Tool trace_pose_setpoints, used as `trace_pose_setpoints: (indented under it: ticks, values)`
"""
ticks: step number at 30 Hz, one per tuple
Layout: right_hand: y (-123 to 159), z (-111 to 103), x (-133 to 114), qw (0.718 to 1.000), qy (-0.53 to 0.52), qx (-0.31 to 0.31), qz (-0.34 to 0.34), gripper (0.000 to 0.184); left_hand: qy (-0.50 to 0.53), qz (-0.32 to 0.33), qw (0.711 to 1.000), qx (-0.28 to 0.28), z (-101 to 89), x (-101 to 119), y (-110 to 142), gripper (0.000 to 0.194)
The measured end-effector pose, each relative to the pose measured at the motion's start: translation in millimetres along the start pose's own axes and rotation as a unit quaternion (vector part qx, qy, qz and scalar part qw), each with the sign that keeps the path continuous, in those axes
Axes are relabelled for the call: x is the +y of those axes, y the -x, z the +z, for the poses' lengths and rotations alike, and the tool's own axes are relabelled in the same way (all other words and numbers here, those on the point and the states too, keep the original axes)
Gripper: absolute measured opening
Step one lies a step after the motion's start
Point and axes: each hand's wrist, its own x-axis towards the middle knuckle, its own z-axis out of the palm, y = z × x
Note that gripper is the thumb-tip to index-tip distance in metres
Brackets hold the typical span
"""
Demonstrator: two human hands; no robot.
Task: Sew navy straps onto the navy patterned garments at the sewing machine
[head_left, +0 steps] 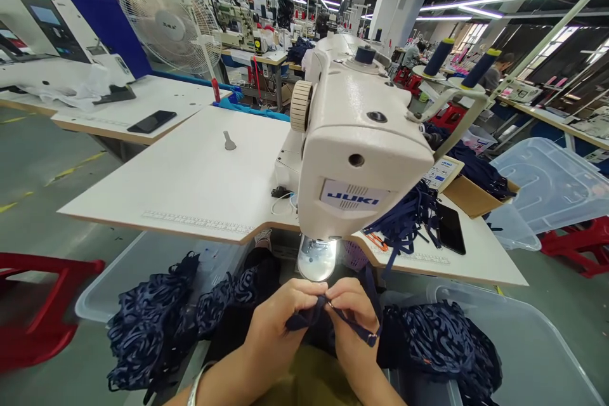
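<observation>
My left hand and my right hand meet in front of the sewing machine, thumbs and fingertips pinched together. Between them runs a narrow navy strap, gripped by both hands. A small metal slider sits on the strap's end below my right fingers, and another shiny bit shows near the fingertips. Just beyond my hands is the machine's lit metal plate. Patterned navy fabric is heaped at the left, with more patterned pieces at the right.
Navy straps lie by a black phone on the white table. A small grey metal piece rests on its left half. Clear plastic bins flank me. Red stools stand at both sides; a fan is behind.
</observation>
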Motion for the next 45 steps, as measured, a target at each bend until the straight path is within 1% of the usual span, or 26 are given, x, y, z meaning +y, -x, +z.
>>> trace_pose_setpoints:
  ticks: [4,7,9,11,13,14,16,18,20,21,22,23,24,25,26,27,28,29,30,31,33,35,36,40,42,45]
  values:
    - [-1,-1,2,1.0,0.007,-0.007,0.004,0.019,-0.004,-0.003,1.0,0.014,0.9,-2,0,0.018]
    - [-5,-5,1,0.999,0.017,-0.035,0.015,0.016,0.028,-0.046,0.999,0.008,0.1,-1,-2,0.014]
    - [-9,-9,-2,0.995,0.045,-0.073,0.053,0.011,0.04,-0.109,0.993,-0.007,-1.4,1,-3,0.01]
    - [-14,-12,-5,0.981,0.096,-0.116,0.121,0.003,0.029,-0.195,0.98,-0.027,-2.9,3,-4,0.011]
    - [-20,-13,-8,0.958,0.161,-0.148,0.183,0.006,0.016,-0.287,0.957,-0.045,-3.6,3,-3,0.02]
    - [-23,-13,-9,0.948,0.191,-0.159,0.197,0.009,0.021,-0.328,0.943,-0.05,-3.4,2,-3,0.024]
    - [-30,-12,-9,0.936,0.237,-0.174,0.196,0.011,0.05,-0.383,0.921,-0.048,-2.3,-2,-2,0.03]
    - [-36,-10,-8,0.93,0.272,-0.179,0.17,0.012,0.072,-0.394,0.916,-0.035,-1.1,-8,1,0.032]
    - [-43,-8,-6,0.927,0.295,-0.177,0.151,0.011,0.023,-0.352,0.936,0.002,-1.5,-15,4,0.036]
    - [-46,-7,-6,0.927,0.297,-0.175,0.151,0.011,-0.033,-0.303,0.952,0.035,-2.8,-18,5,0.04]
    - [-49,-7,-6,0.928,0.291,-0.173,0.158,0.01,-0.101,-0.234,0.964,0.075,-5.0,-20,6,0.043]
    - [-52,-6,-6,0.929,0.28,-0.173,0.172,0.01,-0.172,-0.146,0.968,0.11,-8.0,-21,6,0.046]
    - [-55,-5,-7,0.929,0.267,-0.173,0.189,0.012,-0.233,-0.049,0.964,0.121,-11.6,-21,5,0.047]
    - [-57,-4,-7,0.929,0.255,-0.172,0.206,0.014,-0.278,0.045,0.954,0.101,-15.6,-20,3,0.045]
    - [-59,-3,-7,0.928,0.246,-0.17,0.222,0.015,-0.309,0.127,0.941,0.05,-19.5,-19,-1,0.043]
    - [-61,-3,-7,0.926,0.238,-0.168,0.238,0.017,-0.328,0.188,0.925,-0.024,-23.0,-19,-5,0.04]
    - [-63,-2,-7,0.925,0.228,-0.164,0.255,0.018,-0.339,0.228,0.907,-0.097,-25.8,-19,-9,0.038]
    - [-65,-2,-6,0.924,0.213,-0.159,0.274,0.019,-0.344,0.249,0.893,-0.15,-27.6,-19,-13,0.037]
    - [-66,-3,-4,0.923,0.19,-0.157,0.294,0.02,-0.346,0.256,0.885,-0.179,-28.4,-20,-16,0.037]
    - [-68,-4,-2,0.922,0.161,-0.157,0.315,0.022,-0.347,0.252,0.884,-0.187,-28.2,-22,-19,0.037]
    - [-70,-6,1,0.922,0.092,-0.159,0.34,0.023,-0.346,0.227,0.895,-0.169,-25.5,-25,-20,0.035]
    - [-72,-9,6,0.927,0.048,-0.165,0.333,0.022,-0.352,0.203,0.899,-0.162,-21.5,-28,-18,0.035]
    - [-73,-10,8,0.931,0.047,-0.167,0.321,0.02,-0.357,0.194,0.899,-0.162,-19.4,-29,-17,0.034]
    - [-78,-16,18,0.945,0.122,-0.155,0.26,0.014,-0.358,0.177,0.907,-0.132,-11.6,-29,-15,0.035]
    - [-83,-16,23,0.944,0.174,-0.146,0.241,0.011,-0.356,0.169,0.914,-0.098,-8.0,-28,-16,0.032]
    - [-91,-13,28,0.936,0.244,-0.147,0.205,0.008,-0.368,0.16,0.914,-0.055,-3.4,-24,-20,0.027]
